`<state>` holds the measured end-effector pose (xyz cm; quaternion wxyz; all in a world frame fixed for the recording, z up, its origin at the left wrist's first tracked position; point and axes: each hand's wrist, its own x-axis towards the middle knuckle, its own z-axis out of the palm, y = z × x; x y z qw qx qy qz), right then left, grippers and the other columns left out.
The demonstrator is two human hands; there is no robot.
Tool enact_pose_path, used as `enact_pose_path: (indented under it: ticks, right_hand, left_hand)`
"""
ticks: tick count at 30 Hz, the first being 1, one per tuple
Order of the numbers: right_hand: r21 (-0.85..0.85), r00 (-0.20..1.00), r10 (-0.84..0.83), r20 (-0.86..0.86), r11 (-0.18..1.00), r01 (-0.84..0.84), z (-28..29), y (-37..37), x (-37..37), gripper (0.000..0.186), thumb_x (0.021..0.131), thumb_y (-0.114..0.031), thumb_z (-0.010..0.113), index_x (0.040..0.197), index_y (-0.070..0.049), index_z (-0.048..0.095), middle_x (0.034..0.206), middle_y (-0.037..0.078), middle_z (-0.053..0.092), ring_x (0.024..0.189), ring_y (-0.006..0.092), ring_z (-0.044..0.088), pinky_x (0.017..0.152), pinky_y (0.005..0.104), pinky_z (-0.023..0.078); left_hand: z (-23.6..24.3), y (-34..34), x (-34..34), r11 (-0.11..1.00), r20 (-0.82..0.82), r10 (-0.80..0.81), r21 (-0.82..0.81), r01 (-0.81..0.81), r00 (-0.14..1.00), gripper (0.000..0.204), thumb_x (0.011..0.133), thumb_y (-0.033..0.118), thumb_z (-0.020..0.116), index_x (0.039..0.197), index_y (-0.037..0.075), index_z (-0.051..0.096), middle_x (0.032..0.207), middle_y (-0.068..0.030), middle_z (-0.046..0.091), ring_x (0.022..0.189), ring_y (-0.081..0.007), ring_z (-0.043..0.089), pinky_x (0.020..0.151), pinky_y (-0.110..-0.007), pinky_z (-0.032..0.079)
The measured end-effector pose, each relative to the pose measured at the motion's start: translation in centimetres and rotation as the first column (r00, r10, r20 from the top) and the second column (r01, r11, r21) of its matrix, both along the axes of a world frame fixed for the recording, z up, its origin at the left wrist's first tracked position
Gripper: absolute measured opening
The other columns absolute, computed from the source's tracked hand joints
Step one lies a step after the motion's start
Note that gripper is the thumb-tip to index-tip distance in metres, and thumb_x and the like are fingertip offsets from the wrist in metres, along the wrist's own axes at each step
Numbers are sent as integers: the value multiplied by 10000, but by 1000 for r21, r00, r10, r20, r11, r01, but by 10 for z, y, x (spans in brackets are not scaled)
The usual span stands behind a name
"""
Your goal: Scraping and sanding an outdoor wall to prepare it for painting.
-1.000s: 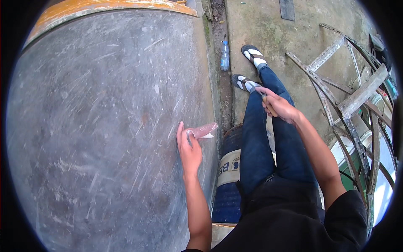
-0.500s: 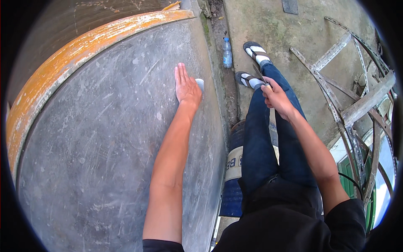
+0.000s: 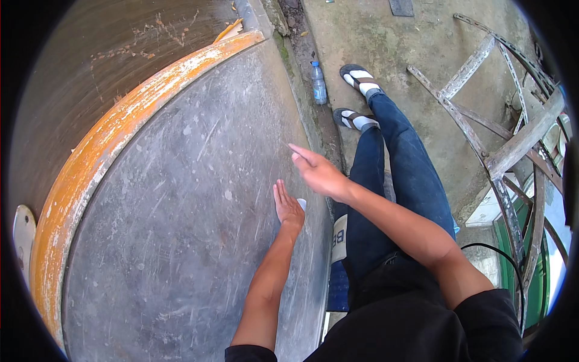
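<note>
The left hand, fingers together, lies over the grey slab, a pale piece at its palm, grip unclear; the right hand curls its fingers round a thin tool; an orange rim edges the slab; legs partly hide a blue drum, a bottle beyond

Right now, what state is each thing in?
Right hand: closed around thin tool.
Thin tool: mostly hidden.
Left hand: fingers straight, over slab.
Pale object: mostly hidden by left hand.
Grey slab: scratched, spotted.
Orange edging: paint worn.
Bottle: capped.
Blue drum: partly hidden.
</note>
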<state>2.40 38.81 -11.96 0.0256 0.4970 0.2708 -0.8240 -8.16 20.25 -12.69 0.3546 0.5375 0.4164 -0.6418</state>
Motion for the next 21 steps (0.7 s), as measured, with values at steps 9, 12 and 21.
enact_pose_path:
  ticks: [9,12,21]
  right_hand:
    - [73,984,-18,175,997,6,-42,-56,-92,486,1038,-296,392,1489,-115,411,1261,220,608,1132,308,574,986,376,452]
    - [-193,981,13,193,981,25,-56,-17,-106,495,1016,-290,388,1472,-101,430,1302,258,587,1221,364,565,1029,401,438]
    - [-98,990,-16,141,995,30,-65,-61,-100,505,1037,-316,417,1522,-179,386,641,-2,501,491,118,465,449,319,432]
  left_hand:
    - [24,-40,33,808,6,588,37,-587,809,524,961,293,413,1345,-48,517,1589,-237,266,1518,-402,25,1182,-586,-116]
    - [14,-55,39,465,161,832,320,-826,531,473,937,301,456,1247,-43,554,1470,-271,436,1457,-485,199,1167,-650,6]
    - [-9,-24,85,-365,544,819,249,-897,-182,325,956,238,539,1133,-33,566,1163,-264,634,1116,-444,576,966,-496,430]
